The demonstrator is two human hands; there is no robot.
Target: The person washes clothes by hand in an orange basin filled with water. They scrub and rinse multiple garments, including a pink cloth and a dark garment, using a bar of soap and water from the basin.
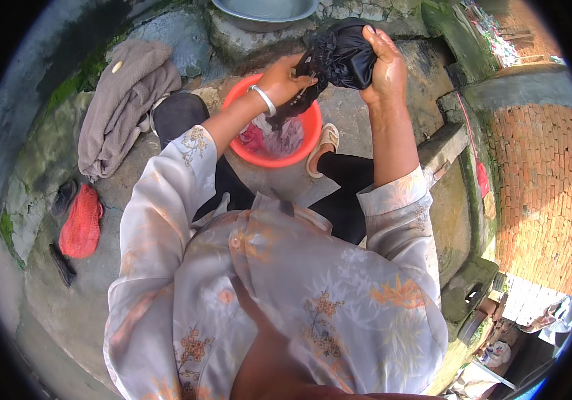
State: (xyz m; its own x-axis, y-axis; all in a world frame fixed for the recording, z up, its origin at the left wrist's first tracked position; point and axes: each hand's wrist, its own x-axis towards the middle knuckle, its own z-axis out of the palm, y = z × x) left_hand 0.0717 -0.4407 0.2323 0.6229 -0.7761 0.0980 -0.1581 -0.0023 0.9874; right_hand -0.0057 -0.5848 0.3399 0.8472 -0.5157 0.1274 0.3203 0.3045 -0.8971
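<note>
A bunched black shiny fabric garment (pixel 348 57) is held up between my two hands, over the far right rim of a red plastic basin (pixel 310 150). My left hand (pixel 286 82), with a silver bangle at the wrist, pinches the dark cloth's left part. Around the garment's right side my right hand (pixel 388 67) is closed, its thumb on top. Dark cloth hangs from the bunch into the basin. Inside the basin lie wet pale lilac cloth (pixel 286 140) and a pink-red cloth (pixel 252 136).
A metal basin (pixel 266 19) stands on a stone ledge beyond. At left, a grey-brown towel-like cloth (pixel 121 100) is draped in a heap, with a red mesh bag (pixel 81 222) and dark shoes (pixel 64 197) nearby. A concrete slab (pixel 443 147) and brick wall (pixel 540 200) are at right.
</note>
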